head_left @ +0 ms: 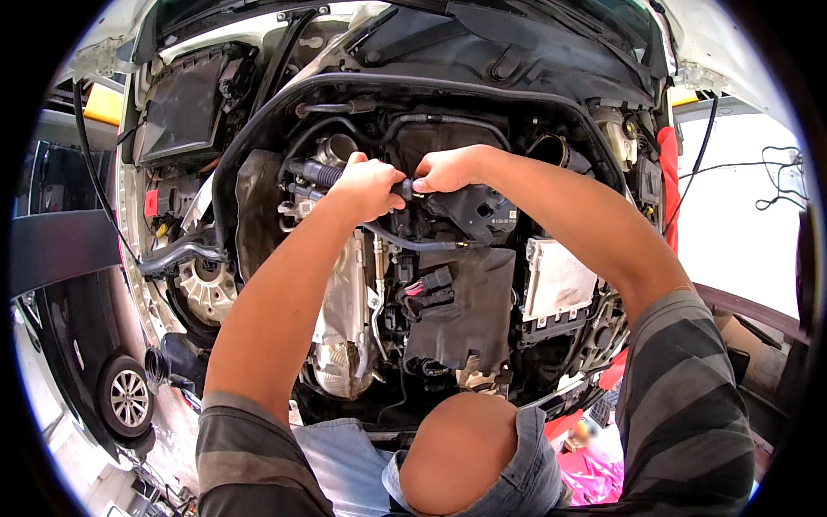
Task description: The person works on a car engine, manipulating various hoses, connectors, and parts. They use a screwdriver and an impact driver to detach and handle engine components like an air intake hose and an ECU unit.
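Note:
Both my hands meet over the middle of an open engine bay. A small black fitting [406,188] sits between my fingertips. My left hand [370,184] is closed, with thumb and fingers at the fitting's left side. From the other side my right hand [450,170] pinches it, thumb toward the left hand. Close by the left hand lie a ribbed black hose [319,173] and a round metal opening [337,149]. A thin grey hose [422,245] curves below the hands. Black engine covers [469,211] lie under the right hand; my fingers hide part of the fitting.
A silver heat shield [343,302] and a white-faced module [558,280] flank a dark cover [469,310]. My bare knee [461,448] rests at the front edge. A black box [181,108] stands far left. Beyond the left fender is another car's wheel [127,396].

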{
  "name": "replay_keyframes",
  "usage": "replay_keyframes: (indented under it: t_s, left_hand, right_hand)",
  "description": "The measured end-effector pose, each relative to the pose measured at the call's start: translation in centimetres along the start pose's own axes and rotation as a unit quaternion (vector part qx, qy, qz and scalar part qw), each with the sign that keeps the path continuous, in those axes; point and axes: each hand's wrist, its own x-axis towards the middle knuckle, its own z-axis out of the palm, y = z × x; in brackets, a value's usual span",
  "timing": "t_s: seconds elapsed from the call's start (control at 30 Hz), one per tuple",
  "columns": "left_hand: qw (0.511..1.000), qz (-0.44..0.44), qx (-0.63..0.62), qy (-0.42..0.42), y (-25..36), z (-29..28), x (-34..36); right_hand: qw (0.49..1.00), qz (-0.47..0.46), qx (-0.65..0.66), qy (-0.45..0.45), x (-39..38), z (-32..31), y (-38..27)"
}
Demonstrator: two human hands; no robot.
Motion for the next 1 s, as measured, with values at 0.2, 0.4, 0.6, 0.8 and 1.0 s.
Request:
replay_keyframes:
  t_s: [0.2, 0.4, 0.6, 0.8, 1.0]
  left_hand:
    - [1.0, -0.001, 0.002, 0.025, -0.7, 0.6, -0.3]
    - [0.999, -0.014, 0.021, 0.031, -0.3, 1.0, -0.5]
    - [0.997, -0.012, 0.036, 0.071, -0.5, 1.7, -0.7]
    - [0.999, -0.001, 0.004, 0.05, -0.7, 1.6, -0.5]
    - [1.0, 0.004, 0.001, 0.023, -0.6, 0.5, -0.5]
  right_hand:
    - [0.996, -0.036, -0.007, 0.082, -0.8, 1.2, -0.8]
    - [0.994, -0.048, 0.013, 0.1, -1.0, 1.2, -0.5]
    - [0.993, -0.078, -0.022, 0.089, -0.9, 1.2, -0.2]
    - [0.997, -0.044, -0.034, 0.047, -0.5, 0.7, -0.5]
    - [0.993, -0.01, -0.066, 0.096, -0.5, 2.1, -1.0]
